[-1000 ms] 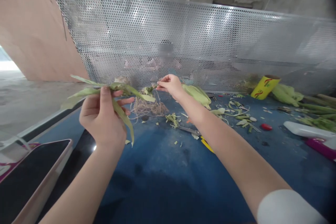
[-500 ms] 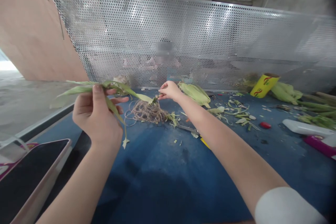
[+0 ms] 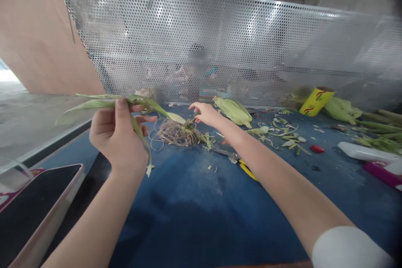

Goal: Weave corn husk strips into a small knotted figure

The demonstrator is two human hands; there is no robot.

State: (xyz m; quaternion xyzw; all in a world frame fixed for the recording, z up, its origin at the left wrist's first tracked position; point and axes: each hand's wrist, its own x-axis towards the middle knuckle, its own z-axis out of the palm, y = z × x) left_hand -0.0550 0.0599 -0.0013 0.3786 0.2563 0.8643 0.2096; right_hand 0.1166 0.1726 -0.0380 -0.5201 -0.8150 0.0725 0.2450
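My left hand [image 3: 121,142] is closed in a pinch on long green leaves [image 3: 153,106], which look like corn husk. Their ends stick out to both sides, and one strip hangs down past my fingers. Over the far edge of a tangled heap of brown twine [image 3: 176,132], my right hand [image 3: 205,115] has its fingers apart. Just below its fingertips lies a small greenish-brown clump [image 3: 189,124]; whether the thumb touches it I cannot tell. Right of that hand lies a pale green husked ear of corn [image 3: 234,112]. Scissors with yellow handles [image 3: 248,171] are partly hidden under my right forearm.
A perforated metal screen [image 3: 176,29] closes off the back of the blue table [image 3: 188,209], with a person [image 3: 196,71] behind it. Plant scraps [image 3: 289,138], a yellow roll [image 3: 316,101] and a white-and-purple object [image 3: 370,153] lie right. A phone [image 3: 37,209] is at the near left.
My right hand's fingers have spread from a pinch, its index finger now raised above the clump by the twine. My left hand has shifted slightly right, still holding the leaves.
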